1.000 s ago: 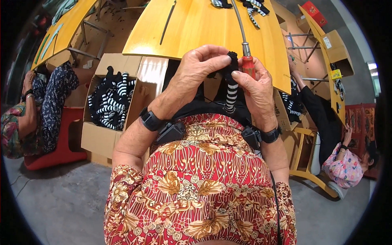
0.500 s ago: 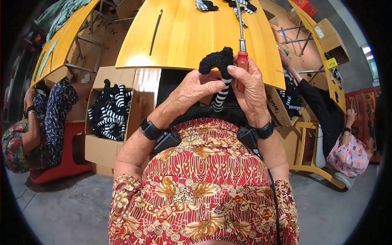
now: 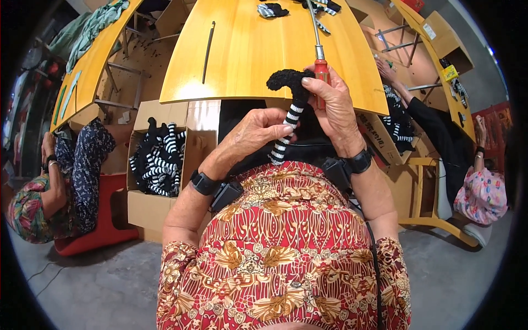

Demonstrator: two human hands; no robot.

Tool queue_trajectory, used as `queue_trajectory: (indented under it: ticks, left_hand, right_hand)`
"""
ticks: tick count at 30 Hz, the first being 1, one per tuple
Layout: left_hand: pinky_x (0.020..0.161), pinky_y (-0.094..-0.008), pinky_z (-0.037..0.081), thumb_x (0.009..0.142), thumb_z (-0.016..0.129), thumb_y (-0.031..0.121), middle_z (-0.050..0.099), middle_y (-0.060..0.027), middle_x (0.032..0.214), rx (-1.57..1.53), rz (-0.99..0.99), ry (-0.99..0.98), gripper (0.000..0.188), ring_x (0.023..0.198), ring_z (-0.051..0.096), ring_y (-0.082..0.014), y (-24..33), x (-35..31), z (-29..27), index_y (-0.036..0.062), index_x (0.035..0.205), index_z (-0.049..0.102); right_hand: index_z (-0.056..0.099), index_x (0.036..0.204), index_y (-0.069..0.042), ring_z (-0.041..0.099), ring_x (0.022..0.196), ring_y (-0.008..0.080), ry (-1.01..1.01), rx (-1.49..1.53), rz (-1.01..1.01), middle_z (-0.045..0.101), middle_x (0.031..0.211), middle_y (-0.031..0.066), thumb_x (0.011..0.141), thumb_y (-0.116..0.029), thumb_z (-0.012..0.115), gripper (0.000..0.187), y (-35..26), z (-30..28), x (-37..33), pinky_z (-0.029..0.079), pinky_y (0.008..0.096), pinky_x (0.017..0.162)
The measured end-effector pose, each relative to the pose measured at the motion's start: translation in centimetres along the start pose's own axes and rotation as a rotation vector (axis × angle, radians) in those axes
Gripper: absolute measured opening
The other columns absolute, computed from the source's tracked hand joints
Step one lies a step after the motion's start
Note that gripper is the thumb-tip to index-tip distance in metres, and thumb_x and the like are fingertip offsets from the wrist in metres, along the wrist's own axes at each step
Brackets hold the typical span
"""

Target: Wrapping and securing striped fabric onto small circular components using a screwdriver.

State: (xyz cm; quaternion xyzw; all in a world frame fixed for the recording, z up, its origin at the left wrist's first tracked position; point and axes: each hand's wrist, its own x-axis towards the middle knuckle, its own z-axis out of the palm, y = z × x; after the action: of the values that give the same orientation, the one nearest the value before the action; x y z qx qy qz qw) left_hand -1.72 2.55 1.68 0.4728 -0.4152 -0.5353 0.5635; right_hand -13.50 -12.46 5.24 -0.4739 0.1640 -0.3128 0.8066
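Observation:
In front of my waist I hold a small knitted leg-shaped piece [image 3: 300,94], with a curved black end on top and a black-and-white striped tube hanging below. The fingers of my left hand [image 3: 248,132] are closed round the striped tube. My right hand [image 3: 334,107] pinches the black part at the bend between thumb and fingers. That same hand also grips a screwdriver [image 3: 322,72] with a red handle, its long metal shaft pointing away over the table. My right fingers partly hide the handle.
On the yellow table [image 3: 247,55] lie a thin dark rod [image 3: 208,52] and more knitted pieces [image 3: 273,10] at the far edge. An open carton [image 3: 151,212] of striped pieces stands at my left, another [image 3: 379,135] at my right. Co-workers sit on both sides.
My left hand has moved down from beside the black end to the striped tube. The tube now hangs straighter and more to the left. My right hand keeps its hold.

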Motion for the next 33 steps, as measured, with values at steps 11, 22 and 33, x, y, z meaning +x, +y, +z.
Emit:
queue_trajectory:
  ticks: [11,22,33]
  left_hand:
    - [0.076,-0.0252,0.052,0.094,0.060,0.023,0.070,-0.0096,0.092,-0.145,-0.028,-0.061,0.035,0.084,0.065,-0.0125,0.7,0.8,0.1,-0.0014,0.118,0.059]
    - [0.086,-0.0358,0.056,0.095,0.056,0.020,0.062,-0.0171,0.117,-0.711,0.159,0.425,0.042,0.100,0.065,-0.0231,0.6,2.4,-4.2,0.0008,0.130,0.045]
    - [0.083,-0.0333,0.058,0.096,0.054,0.016,0.061,-0.0206,0.117,-0.787,0.208,0.440,0.036,0.101,0.065,-0.0240,1.1,2.8,-4.9,-0.0003,0.127,0.045]
  right_hand:
    - [0.060,0.104,-0.002,0.060,0.077,0.0081,-0.064,-0.519,-0.179,0.063,0.085,0.0009,0.080,-0.014,0.072,0.029,-0.5,1.0,1.5,0.051,0.0239,0.072]
    - [0.060,0.108,-0.003,0.058,0.079,0.0126,-0.033,-1.293,-0.330,0.063,0.088,0.0061,0.083,-0.012,0.068,0.028,-3.8,-1.5,-5.9,0.047,0.0258,0.075]
    - [0.063,0.117,-0.002,0.062,0.084,0.0165,-0.159,-1.087,-0.231,0.065,0.092,0.0086,0.081,-0.003,0.063,0.036,-4.7,-4.5,-13.0,0.047,0.0272,0.078]
